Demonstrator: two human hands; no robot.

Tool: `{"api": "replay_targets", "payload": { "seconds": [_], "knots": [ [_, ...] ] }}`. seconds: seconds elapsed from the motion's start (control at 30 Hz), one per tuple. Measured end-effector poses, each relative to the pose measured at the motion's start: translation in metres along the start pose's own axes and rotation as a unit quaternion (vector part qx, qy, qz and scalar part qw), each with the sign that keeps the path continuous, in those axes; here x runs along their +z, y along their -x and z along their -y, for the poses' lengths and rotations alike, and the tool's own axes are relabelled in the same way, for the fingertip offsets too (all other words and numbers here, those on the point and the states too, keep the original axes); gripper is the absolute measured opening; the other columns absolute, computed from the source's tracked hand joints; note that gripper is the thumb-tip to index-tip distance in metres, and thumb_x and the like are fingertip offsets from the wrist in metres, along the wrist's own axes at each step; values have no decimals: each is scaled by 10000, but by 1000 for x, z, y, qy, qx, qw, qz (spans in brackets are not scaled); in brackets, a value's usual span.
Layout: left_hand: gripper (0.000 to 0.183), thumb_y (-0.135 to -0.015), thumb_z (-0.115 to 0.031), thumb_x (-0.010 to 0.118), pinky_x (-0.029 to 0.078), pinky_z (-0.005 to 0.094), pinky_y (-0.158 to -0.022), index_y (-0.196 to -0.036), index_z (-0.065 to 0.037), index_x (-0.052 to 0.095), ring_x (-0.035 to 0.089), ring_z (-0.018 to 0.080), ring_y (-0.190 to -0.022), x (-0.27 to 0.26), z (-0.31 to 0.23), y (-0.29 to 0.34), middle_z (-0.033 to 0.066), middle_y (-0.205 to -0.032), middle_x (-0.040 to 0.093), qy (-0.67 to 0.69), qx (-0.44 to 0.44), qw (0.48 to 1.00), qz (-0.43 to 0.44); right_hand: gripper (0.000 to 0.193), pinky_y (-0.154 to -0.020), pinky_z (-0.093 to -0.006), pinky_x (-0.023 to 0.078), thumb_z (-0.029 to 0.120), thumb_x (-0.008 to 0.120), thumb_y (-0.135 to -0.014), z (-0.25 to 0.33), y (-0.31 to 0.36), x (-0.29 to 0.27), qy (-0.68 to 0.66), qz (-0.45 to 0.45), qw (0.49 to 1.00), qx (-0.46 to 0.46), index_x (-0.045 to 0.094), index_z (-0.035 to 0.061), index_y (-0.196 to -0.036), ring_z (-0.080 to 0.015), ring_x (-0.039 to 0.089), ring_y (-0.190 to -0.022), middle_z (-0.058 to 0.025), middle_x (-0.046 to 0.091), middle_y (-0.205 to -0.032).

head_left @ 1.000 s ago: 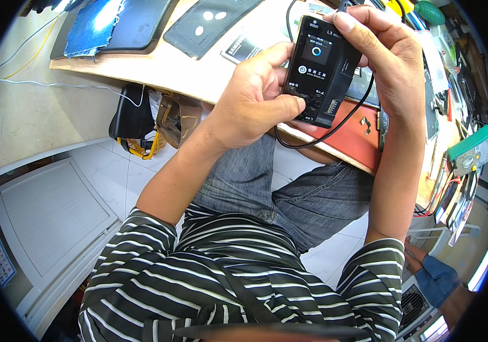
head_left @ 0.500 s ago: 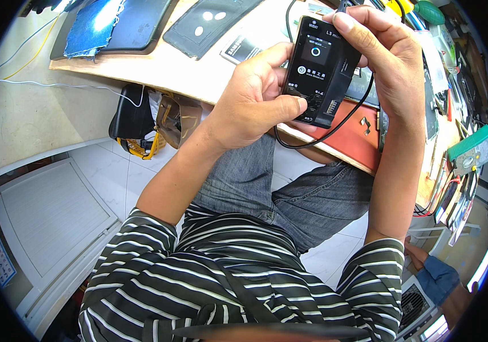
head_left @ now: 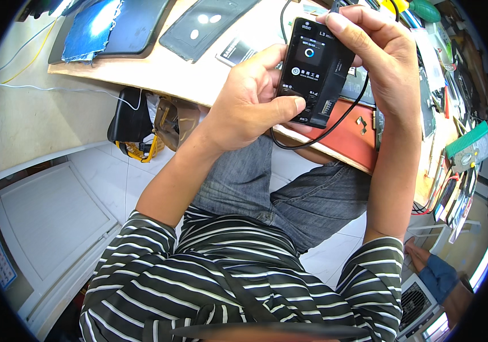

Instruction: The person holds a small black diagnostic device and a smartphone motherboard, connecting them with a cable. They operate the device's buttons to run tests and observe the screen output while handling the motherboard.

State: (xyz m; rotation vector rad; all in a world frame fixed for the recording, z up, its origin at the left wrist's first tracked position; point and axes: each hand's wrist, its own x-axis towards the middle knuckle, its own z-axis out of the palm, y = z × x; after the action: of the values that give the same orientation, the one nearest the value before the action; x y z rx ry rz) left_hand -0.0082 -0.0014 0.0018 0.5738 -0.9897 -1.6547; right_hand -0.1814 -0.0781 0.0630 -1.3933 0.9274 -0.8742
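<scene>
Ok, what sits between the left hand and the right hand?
In the head view, a black handheld device with a lit screen lies there, held by both left hand and right hand.

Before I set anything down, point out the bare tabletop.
The pale tabletop is bare between the dark panel and the front edge, left of the left hand. Right of the right hand, it's crowded around the green-topped meter.

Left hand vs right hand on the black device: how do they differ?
The left hand has its thumb on the near part of the black device; the right hand has its thumb at the far right corner.
The left thumb points rightward across the front; the right thumb points up and leftward.
Shared: both are bare and hold the same device.
</scene>
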Motion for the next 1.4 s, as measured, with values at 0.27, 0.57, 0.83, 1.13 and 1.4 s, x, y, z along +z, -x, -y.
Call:
{"api": "replay_targets", "payload": {
  "seconds": [0.27,0.57,0.83,1.13,1.4],
  "knots": [
    [654,-796,-33,667,475,362,-970,-1360,68,353,564,223,-1126,10,-2,8,160,-1229,541,-53,-28,996,-71,311,-670,-245,503,233,685,-875,-6,-3,-8,204,20,971,-125,680,-40,-1023,-102,624,-751,-43,680,-831],
    [598,-808,-33,589,632,347,-662,-1332,91,331,681,315,-920,19,-2,-4,263,-1102,600,-94,-26,994,-43,272,-658,-279,563,202,705,-829,26,40,-38,275,-96,900,-324,686,-9,-999,-186,701,-731,-141,705,-842],
    [632,-816,-81,607,630,303,-638,-1359,84,328,687,271,-906,15,2,0,275,-1137,597,-107,-16,993,-44,295,-607,-271,554,185,528,-970,1,203,-152,265,-479,813,-195,602,-56,-1125,-195,695,-716,-161,684,-893],
    [592,-820,-59,606,634,323,-642,-1328,87,341,679,300,-930,15,2,-1,276,-1120,596,-111,-24,993,-38,436,-774,-290,514,285,496,-985,-48,325,-236,345,-663,654,-117,463,-18,-1297,-205,687,-822,-184,652,-1033],
    [598,-845,-83,585,627,285,-622,-1359,73,322,674,313,-949,11,3,0,264,-1148,584,-131,-15,991,-35,365,-726,-271,506,223,519,-983,-48,316,-238,399,-642,651,-62,521,-42,-1235,-185,695,-790,-148,673,-958]
  ]
}}
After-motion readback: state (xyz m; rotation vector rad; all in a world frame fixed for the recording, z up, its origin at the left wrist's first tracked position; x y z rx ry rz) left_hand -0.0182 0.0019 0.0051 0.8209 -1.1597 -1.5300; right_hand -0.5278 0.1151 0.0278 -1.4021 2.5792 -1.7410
